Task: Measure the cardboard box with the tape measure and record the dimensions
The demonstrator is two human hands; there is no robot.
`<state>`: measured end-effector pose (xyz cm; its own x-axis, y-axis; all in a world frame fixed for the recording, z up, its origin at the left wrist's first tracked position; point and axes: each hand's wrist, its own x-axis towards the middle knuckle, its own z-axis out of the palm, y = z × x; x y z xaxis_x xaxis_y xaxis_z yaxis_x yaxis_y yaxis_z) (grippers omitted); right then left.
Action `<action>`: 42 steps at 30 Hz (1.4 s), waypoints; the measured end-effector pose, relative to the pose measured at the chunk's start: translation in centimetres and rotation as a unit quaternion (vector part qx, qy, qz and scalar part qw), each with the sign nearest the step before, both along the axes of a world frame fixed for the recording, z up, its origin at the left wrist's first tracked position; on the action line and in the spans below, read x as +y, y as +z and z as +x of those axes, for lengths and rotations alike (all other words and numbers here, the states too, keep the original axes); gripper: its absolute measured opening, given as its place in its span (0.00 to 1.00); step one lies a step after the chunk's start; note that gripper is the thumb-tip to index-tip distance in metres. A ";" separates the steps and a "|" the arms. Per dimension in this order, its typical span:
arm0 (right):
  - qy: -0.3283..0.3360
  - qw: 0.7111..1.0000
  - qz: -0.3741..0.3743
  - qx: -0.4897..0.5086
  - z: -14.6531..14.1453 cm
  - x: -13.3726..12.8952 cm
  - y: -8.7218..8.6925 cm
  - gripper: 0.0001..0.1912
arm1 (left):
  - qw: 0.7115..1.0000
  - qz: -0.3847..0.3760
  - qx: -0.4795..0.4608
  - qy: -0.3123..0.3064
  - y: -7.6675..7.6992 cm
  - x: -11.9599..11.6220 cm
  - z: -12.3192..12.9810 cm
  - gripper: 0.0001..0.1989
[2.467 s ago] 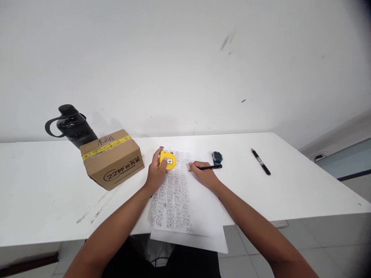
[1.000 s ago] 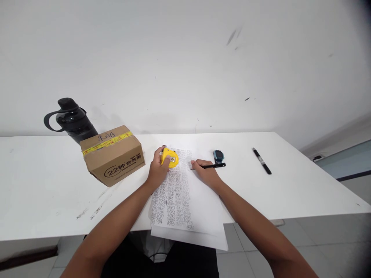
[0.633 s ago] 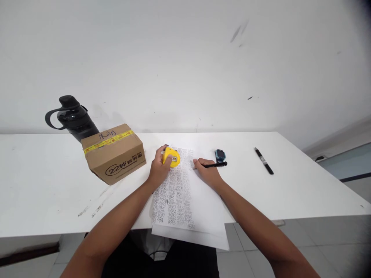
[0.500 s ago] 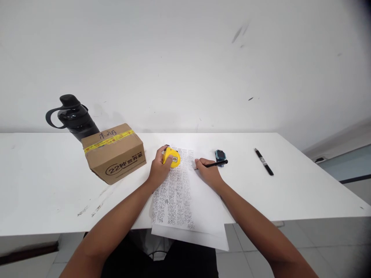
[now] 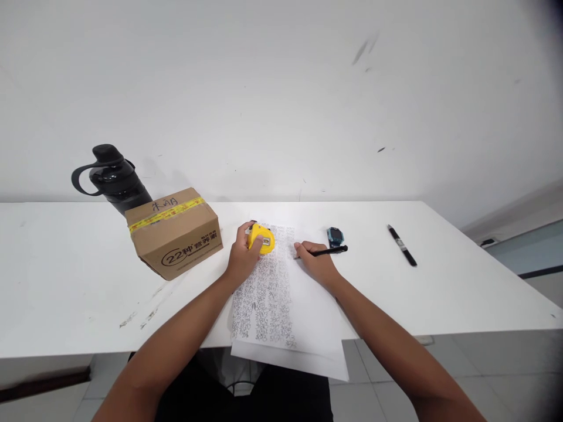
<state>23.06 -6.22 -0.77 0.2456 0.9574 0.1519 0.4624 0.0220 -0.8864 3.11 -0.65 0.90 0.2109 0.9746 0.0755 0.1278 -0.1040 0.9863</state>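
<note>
My left hand point(image 5: 243, 256) is closed on a yellow tape measure point(image 5: 267, 239), which rests on the upper left part of a sheet of paper point(image 5: 314, 316). Rows of small dark handwriting fill the left half of that sheet; its right half is mostly blank. Between the fingers of my right hand point(image 5: 317, 262) is a black pen point(image 5: 332, 251), slanted with its tip down at the right edge of the writing. The paper's lower end hangs past the table's front edge, and a second sheet shows beneath it.
Left of the paper sits a taped cardboard box point(image 5: 176, 234), with a black water bottle point(image 5: 118, 181) behind it. A teal digital watch point(image 5: 336, 235) lies just beyond my right hand. Farther right on the white table point(image 5: 457, 281) is another black pen point(image 5: 402, 245). A wall closes off the back.
The view has shifted very slightly. My right hand and the pen have moved a touch to the left relative to the paper; my left hand stays on the tape measure.
</note>
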 end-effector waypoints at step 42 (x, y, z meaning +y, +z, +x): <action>-0.011 1.000 -0.008 -0.021 0.1 0.0 0.1 0.21 | 1.000 -0.024 -0.013 -0.001 -0.4 -0.1 0.0 0.30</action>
